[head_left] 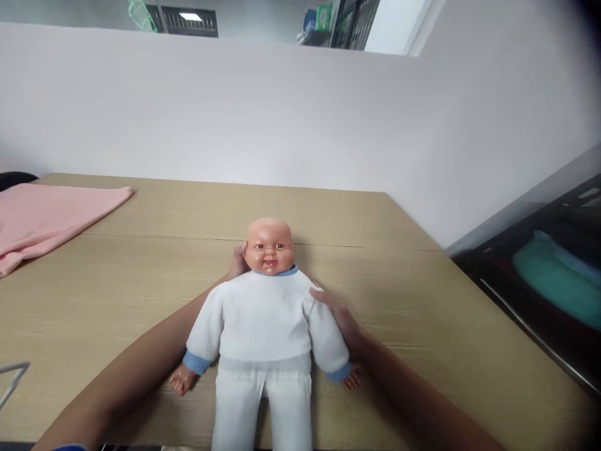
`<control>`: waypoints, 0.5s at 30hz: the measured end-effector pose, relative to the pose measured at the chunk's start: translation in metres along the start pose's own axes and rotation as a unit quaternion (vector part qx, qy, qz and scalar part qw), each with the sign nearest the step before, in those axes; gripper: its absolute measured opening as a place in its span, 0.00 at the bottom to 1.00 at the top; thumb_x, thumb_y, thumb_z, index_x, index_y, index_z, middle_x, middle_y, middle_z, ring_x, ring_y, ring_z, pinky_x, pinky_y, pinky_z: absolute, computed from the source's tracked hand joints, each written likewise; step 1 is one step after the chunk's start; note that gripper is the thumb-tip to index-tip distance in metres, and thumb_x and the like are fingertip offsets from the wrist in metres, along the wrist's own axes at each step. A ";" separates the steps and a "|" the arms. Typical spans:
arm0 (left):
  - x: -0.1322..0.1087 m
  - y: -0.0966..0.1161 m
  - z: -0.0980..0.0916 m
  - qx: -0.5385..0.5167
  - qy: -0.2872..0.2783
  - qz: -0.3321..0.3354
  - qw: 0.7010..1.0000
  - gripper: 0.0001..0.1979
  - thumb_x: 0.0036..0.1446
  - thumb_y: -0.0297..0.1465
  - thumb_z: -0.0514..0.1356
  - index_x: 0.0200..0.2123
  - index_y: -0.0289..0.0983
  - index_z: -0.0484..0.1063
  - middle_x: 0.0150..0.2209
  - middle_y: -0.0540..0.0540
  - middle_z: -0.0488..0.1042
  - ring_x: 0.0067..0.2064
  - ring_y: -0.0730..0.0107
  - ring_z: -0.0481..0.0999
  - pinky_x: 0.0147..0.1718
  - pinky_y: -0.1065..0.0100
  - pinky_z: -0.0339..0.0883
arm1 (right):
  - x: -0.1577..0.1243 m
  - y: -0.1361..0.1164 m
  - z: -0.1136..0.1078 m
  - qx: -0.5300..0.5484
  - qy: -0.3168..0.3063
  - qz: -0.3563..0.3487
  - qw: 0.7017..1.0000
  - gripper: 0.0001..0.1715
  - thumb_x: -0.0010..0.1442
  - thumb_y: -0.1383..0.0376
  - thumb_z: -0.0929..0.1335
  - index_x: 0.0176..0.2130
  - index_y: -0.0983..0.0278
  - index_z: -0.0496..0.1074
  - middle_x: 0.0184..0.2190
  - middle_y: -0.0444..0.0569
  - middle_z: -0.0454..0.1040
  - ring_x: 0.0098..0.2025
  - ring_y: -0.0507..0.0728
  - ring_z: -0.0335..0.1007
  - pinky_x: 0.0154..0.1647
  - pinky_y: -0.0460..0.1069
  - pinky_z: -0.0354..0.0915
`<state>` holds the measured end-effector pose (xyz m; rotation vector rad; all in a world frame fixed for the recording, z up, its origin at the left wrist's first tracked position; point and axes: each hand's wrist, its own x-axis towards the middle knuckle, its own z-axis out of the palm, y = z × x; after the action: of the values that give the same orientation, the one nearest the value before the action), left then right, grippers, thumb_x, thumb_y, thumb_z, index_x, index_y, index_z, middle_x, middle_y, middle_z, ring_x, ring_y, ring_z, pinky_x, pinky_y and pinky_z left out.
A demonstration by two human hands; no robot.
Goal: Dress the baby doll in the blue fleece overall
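A baby doll (265, 319) in a white fleece top with blue cuffs and collar and white trousers lies face up, its head away from me. At the side of the doll's head is my left hand (238, 262), the thumb by its ear and the other fingers hidden behind the head. My right hand (337, 311) grips the doll at the shoulder on the right, thumb on top of the sleeve and the rest of the fingers out of sight beneath. The doll's arms slant outward and its legs run past the bottom edge of the view.
The doll is on a wooden table (141, 300) that meets a pale wall (211, 113). A pink cloth (51, 216) lies at the table's far left. Part of a white wire-like object (16, 376) shows at the left edge. Beyond the right edge sits a green item (558, 275) on something dark.
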<state>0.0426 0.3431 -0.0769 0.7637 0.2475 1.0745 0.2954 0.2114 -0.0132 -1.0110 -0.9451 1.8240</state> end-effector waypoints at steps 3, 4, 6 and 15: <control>0.016 -0.003 0.007 -0.025 -0.035 -0.009 0.999 0.49 0.56 0.63 0.69 0.67 0.31 0.78 0.66 0.29 0.83 0.77 0.25 0.71 0.79 0.35 0.60 | -0.002 -0.005 -0.002 0.007 0.029 0.010 0.999 0.29 0.60 0.48 0.79 0.56 0.58 0.84 0.52 0.51 0.91 0.64 0.71 0.85 0.68 0.60 0.78; 0.021 -0.004 0.009 -0.032 -0.042 -0.012 0.999 0.52 0.57 0.63 0.68 0.70 0.30 0.75 0.68 0.28 0.82 0.77 0.25 0.71 0.79 0.35 0.59 | -0.001 -0.006 -0.003 0.005 0.039 0.008 0.999 0.29 0.60 0.48 0.79 0.56 0.59 0.84 0.51 0.52 0.91 0.63 0.71 0.85 0.67 0.60 0.80; 0.033 -0.005 0.009 -0.034 -0.048 -0.018 0.998 0.53 0.59 0.62 0.67 0.74 0.29 0.71 0.69 0.26 0.79 0.77 0.26 0.70 0.79 0.34 0.56 | 0.002 -0.008 -0.008 0.000 0.055 0.004 0.998 0.29 0.60 0.48 0.79 0.56 0.59 0.84 0.50 0.53 0.91 0.62 0.73 0.86 0.65 0.62 0.81; 0.075 0.007 -0.020 -0.028 -0.040 -0.031 0.998 0.49 0.59 0.58 0.70 0.70 0.27 0.74 0.67 0.27 0.82 0.78 0.30 0.71 0.81 0.40 0.56 | 0.019 0.002 -0.042 -0.018 0.112 -0.009 0.993 0.33 0.57 0.43 0.81 0.55 0.56 0.84 0.55 0.51 0.89 0.60 0.74 0.85 0.68 0.64 0.77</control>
<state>0.0629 0.4186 -0.0733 0.7432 0.1711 0.9859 0.3264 0.2364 -0.0366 -1.1971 -0.8484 1.6422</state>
